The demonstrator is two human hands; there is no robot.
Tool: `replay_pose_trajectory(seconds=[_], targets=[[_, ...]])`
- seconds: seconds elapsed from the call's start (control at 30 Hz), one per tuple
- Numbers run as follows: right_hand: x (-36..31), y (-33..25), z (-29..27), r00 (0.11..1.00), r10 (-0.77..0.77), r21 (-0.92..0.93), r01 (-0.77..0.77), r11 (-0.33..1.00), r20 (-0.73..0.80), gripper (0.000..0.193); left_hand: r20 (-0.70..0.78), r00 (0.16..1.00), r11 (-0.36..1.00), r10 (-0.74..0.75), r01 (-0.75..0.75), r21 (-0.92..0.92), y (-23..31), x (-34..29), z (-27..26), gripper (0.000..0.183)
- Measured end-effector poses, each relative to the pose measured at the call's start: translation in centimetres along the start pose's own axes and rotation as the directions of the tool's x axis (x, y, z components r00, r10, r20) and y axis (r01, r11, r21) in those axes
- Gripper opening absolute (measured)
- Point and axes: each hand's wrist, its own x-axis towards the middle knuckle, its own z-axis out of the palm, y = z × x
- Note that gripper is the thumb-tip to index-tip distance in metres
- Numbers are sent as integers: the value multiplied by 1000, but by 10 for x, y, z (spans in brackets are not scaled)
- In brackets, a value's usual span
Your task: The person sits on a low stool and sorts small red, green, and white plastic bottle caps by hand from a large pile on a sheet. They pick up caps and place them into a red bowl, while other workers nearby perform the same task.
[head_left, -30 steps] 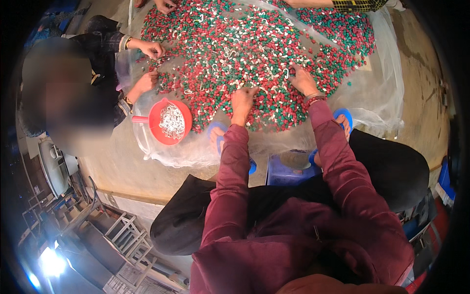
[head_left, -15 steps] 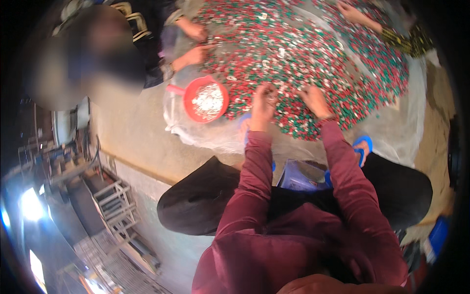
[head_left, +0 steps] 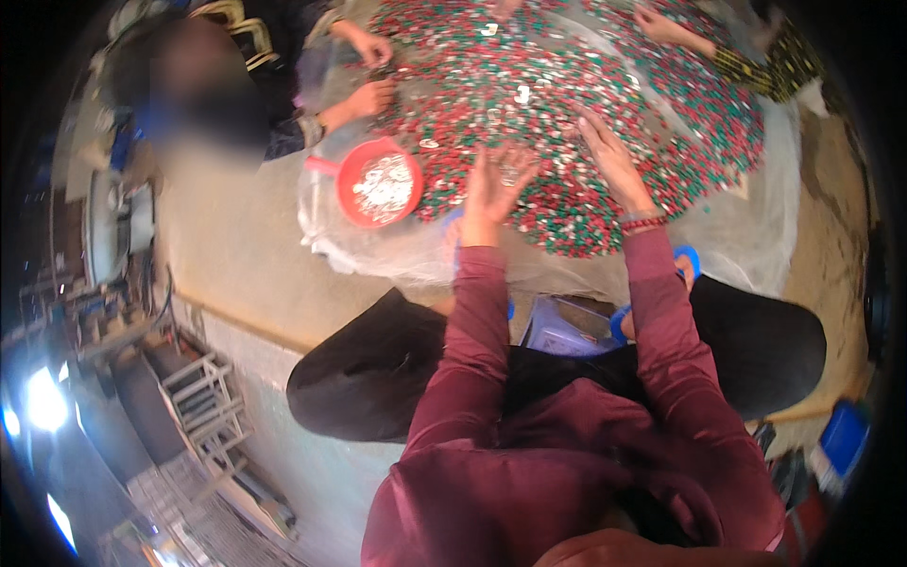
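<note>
On my cam I see a big pile of small red, green & white pcs, spread on a thin see-thru sheet. A few pale bits, kinda blurry, lie on the palm of the L hand. Round red pan w/ handle sits L of the pile, w/ lots of white bits in it.

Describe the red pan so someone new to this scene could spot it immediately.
Find the broad spread of small red, green and white pieces on the clear plastic sheet. Along its left side, left of the wearer's left hand, sits the round red pan, its handle pointing left. Unlike the loose mixed pieces beside it, it holds a white heap.
</note>
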Motion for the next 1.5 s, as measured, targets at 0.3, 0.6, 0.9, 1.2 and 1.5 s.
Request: replay_pose_trajectory(seconds=[0.3,0.6,0.9,1.2,1.5], targets=[[-21,-46,56,905,-349,-426,423,799,245,45,129,968,899,214,-143,-414,32,9,10,41],[-16,-68,3,985,-174,-480,161,862,16,61,-203,378,66,903,345,936,172,-67,-38,41],[-20,-70,-40,870,-256,-171,201,965,-421,49,266,879,-250,396,-176,952,24,29,0,19],[-8,-27,-100,803,-192,-16,221,975,-565,47,227,908,-617,353,43,786,-61,83,-38,31],[46,129,-110,888,194,-580,-424,695,-417,37,-102,962,281,252,28,959,-21,64,-24,17]])
